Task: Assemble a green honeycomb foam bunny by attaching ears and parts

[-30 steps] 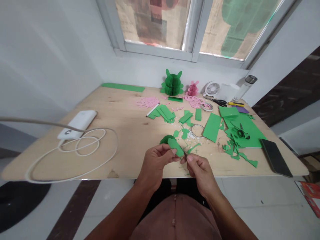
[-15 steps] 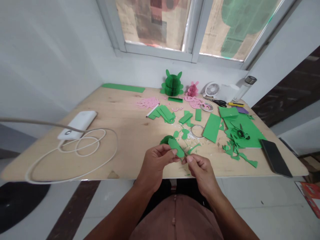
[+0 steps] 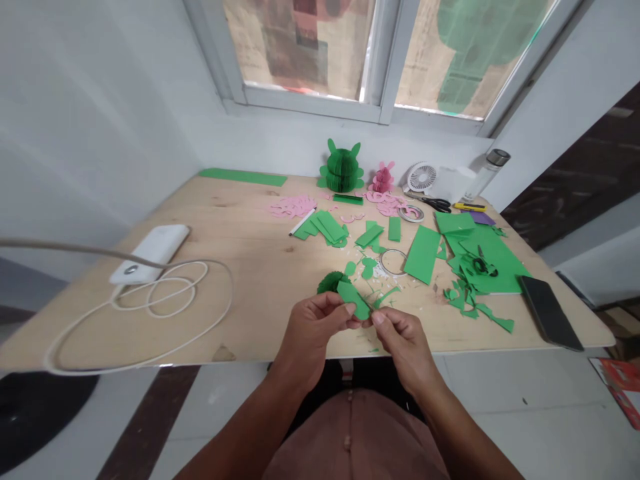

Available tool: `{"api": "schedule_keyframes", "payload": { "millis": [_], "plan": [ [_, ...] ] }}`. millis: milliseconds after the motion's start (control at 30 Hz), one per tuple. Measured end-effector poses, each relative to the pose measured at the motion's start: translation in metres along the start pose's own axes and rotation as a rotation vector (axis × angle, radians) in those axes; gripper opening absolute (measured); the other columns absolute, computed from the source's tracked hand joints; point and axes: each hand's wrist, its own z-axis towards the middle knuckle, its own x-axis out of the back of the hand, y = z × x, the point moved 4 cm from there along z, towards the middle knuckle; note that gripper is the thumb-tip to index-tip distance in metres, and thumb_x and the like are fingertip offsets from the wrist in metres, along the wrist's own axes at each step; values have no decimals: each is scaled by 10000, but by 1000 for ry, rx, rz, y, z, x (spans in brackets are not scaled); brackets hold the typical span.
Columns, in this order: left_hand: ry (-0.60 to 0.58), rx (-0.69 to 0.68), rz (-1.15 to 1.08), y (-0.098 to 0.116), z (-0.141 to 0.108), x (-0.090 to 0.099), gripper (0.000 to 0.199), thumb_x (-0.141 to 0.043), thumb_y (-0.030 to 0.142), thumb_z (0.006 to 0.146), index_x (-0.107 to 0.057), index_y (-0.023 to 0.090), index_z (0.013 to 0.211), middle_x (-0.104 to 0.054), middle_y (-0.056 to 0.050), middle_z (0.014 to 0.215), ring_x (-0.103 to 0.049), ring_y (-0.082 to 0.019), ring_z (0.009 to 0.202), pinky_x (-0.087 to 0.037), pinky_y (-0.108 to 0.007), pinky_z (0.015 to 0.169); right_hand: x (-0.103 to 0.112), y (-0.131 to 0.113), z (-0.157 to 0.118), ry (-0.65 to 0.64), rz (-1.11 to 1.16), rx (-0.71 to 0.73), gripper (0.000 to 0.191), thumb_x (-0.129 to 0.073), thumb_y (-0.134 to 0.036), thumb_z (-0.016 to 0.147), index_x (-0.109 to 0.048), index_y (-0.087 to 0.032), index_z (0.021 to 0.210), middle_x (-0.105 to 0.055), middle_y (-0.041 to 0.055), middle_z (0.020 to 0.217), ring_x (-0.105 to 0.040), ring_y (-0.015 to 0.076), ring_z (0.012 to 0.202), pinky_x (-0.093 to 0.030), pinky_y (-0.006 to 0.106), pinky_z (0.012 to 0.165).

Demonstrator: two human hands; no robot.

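Green paper piece (image 3: 354,303) commands a person's close attention at the near edge of a wooden table (image 3: 250,280), held in the left hand (image 3: 315,327) and close against the right hand (image 3: 400,333). Well to the left of the left hand, a white device (image 3: 155,250) lies near a looped cable (image 3: 231,287); beyond it on that side, a long green strip (image 3: 245,177) runs along the back. Pink scraps (image 3: 293,206) lie farther past the left hand, which is nearly closed, thumb and fingers pinching the paper piece. Just past its fingertips shows a pleated green form (image 3: 330,281); well beyond stand a green figure (image 3: 342,170) and a smaller pink figure (image 3: 383,179). The right hand, curled with thumb against forefinger, grips a slim dark tool (image 3: 371,309), mostly hidden, at the paper piece's right edge. Beyond this hand lies a green rectangle (image 3: 423,255); to its right are green offcuts (image 3: 469,300), small scissors (image 3: 483,266) and, outermost, a dark phone (image 3: 550,312).
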Motion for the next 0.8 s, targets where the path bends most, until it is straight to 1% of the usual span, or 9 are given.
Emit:
{"api": "schedule_keyframes", "payload": {
  "millis": [133,300,467,567,667,800],
  "plan": [
    [1,-17,-5,-3,1,1,167,-789,224,597,-639,151,584,-650,4,581,-609,-131,591,-503,-285,698,0,-2,-1,23,-9,12,442,-584,-568,788,-677,-151,674,-322,-58,498,-224,81,476,-173,236,453],
    [4,-20,-19,-3,0,1,152,-787,208,600,-645,156,584,-646,14,584,-587,-117,595,-480,-261,684,0,-4,-2,29,-15,28,441,-581,-562,790,-662,-152,650,-320,-57,500,-233,82,479,-185,236,457],
    [-44,-26,-45,-1,-4,-3,116,-770,179,611,-660,161,576,-659,15,593,-574,-106,601,-466,-237,677,0,-5,-2,20,-23,30,444,-568,-564,799,-645,-156,641,-331,-51,515,-231,87,490,-183,239,457],
    [-52,-13,-68,0,-5,-4,112,-768,179,613,-664,167,573,-661,17,583,-566,-100,587,-458,-228,661,0,-6,-3,15,-21,38,436,-570,-559,800,-631,-160,634,-318,-53,513,-227,87,489,-181,238,456],
    [-52,-14,-49,1,-5,-4,112,-769,189,612,-668,163,570,-660,11,586,-564,-101,597,-455,-228,672,0,-8,-4,8,-33,52,438,-565,-559,802,-598,-167,610,-297,-55,509,-228,89,490,-183,240,457],
    [-23,-1,-35,0,-5,-1,131,-785,193,578,-659,164,557,-646,11,594,-553,-109,590,-458,-245,663,-1,-10,-4,-6,-45,75,448,-548,-547,820,-527,-177,569,-265,-59,519,-212,89,497,-190,244,465]
  ]
}}
